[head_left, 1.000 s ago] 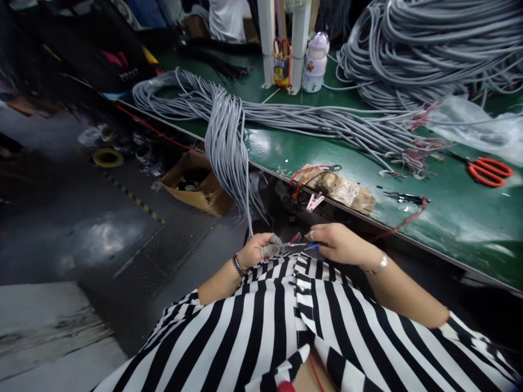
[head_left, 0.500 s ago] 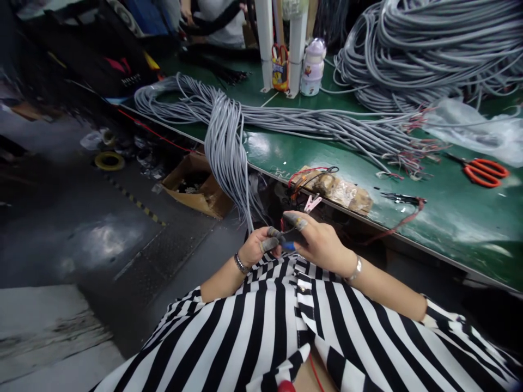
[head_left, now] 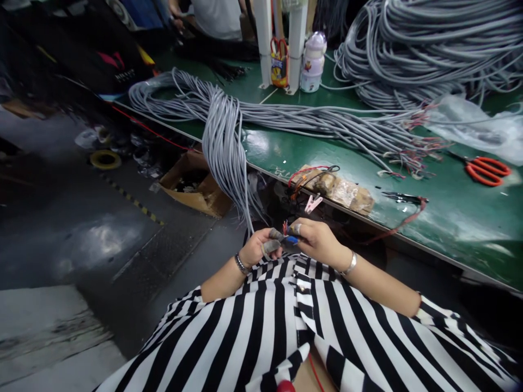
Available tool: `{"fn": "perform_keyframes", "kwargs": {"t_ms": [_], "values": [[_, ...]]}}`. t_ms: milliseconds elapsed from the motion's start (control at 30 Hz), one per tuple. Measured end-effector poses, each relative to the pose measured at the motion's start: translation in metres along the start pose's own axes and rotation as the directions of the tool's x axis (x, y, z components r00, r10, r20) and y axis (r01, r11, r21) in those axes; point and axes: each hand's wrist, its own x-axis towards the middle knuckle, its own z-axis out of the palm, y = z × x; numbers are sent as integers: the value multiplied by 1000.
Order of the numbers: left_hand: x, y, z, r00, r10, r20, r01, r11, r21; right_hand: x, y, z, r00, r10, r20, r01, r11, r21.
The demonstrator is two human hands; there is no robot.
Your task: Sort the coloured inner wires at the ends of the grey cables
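Note:
My left hand (head_left: 262, 246), with grey-wrapped fingertips, is pinched around the end of a grey cable. Close beside it, my right hand (head_left: 317, 239) is closed on a small blue item (head_left: 291, 239) whose shape is mostly hidden. Thin reddish wire ends (head_left: 285, 227) stick up between the two hands. Behind them a thick bundle of grey cables (head_left: 224, 130) hangs over the front edge of the green table (head_left: 261, 144). A pink clip (head_left: 313, 204) sits at the table edge just beyond my right hand.
A taped block (head_left: 343, 191) lies along the edge, with black pliers (head_left: 402, 197) and orange-handled scissors (head_left: 486, 170) to its right. Further back are a bottle (head_left: 312, 62) and a large cable coil (head_left: 433, 49). An open carton (head_left: 196, 185) is below left. Another person's hand (head_left: 175, 13) shows behind.
My right hand's fingers have come down and closed in near my left hand. The reddish wire ends now show more clearly between the hands. The view has shifted slightly.

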Motion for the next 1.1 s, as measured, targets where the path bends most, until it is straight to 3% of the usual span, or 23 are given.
{"fn": "perform_keyframes", "kwargs": {"t_ms": [133, 233, 267, 333, 400, 433, 500, 533, 667, 733, 833, 967, 1100], "values": [[7, 3, -6, 974, -101, 201, 84, 992, 90, 2, -1, -11, 996, -43, 78, 29, 985, 168], [16, 16, -6, 938, -135, 320, 69, 975, 210, 3, -1, -15, 971, 70, 230, -175, 861, 477], [20, 23, -5, 933, -101, 346, 5, 964, 266, 3, 0, -15, 940, 137, 313, -301, 766, 568], [26, 39, -1, 918, 37, 395, -218, 879, 423, 1, 5, -15, 829, 255, 497, -550, 530, 645], [30, 54, 3, 863, 215, 457, -473, 661, 582, -4, 13, -16, 725, 346, 595, -688, 373, 622], [32, 60, 5, 821, 297, 488, -567, 527, 633, -6, 18, -19, 697, 397, 597, -715, 335, 613], [34, 68, 5, 735, 425, 528, -667, 318, 674, -13, 26, -27, 678, 518, 522, -710, 276, 648], [35, 69, 5, 702, 477, 529, -688, 265, 675, -17, 30, -32, 672, 580, 461, -681, 238, 693], [37, 61, -1, 642, 625, 444, -698, 236, 677, -28, 42, -39, 626, 755, 195, -453, 148, 879], [39, 54, -1, 627, 676, 387, -682, 236, 692, -28, 45, -33, 610, 778, 149, -412, 151, 898], [43, 47, 2, 625, 712, 320, -656, 258, 709, -16, 48, -18, 623, 758, 194, -440, 134, 888], [49, 45, 9, 666, 711, 223, -598, 331, 730, 6, 52, -5, 672, 715, 195, -393, 122, 911], [57, 42, 10, 701, 693, 168, -549, 375, 747, 15, 53, 1, 649, 745, 152, -303, 71, 950]]}}
